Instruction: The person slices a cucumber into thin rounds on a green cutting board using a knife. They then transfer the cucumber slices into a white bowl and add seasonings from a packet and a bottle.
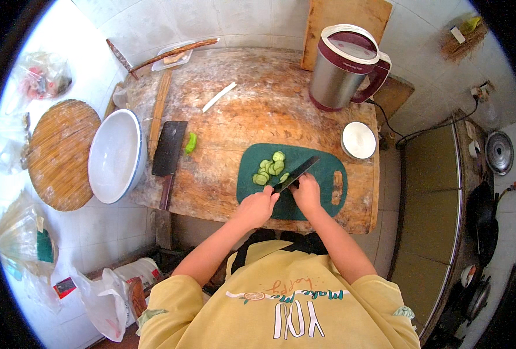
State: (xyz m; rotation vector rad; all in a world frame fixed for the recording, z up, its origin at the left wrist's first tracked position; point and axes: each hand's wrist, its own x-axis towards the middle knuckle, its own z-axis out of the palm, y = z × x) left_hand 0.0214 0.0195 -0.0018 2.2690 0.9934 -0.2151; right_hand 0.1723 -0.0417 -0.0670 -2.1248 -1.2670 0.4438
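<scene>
A dark-bladed kitchen knife [303, 169] slants over the green cutting board [252, 157], its tip up and to the right. My left hand [259, 207] is closed at the knife's lower left end, where the handle is mostly hidden by my fingers. Just below the blade, my right hand [307, 192] has its fingers curled together around something dark, mostly hidden, that I cannot make out. Several round cucumber slices [263, 170] lie piled on the board left of the blade. One more slice [284, 177] rests against the blade's left side.
On the worn wooden table [258, 110] lie a cleaver [170, 148], a green pepper piece [191, 143] and a white strip [219, 97]. A white basin [116, 156] leans at the left edge. To the right stand a soymilk maker [342, 70] and a white bowl [359, 141].
</scene>
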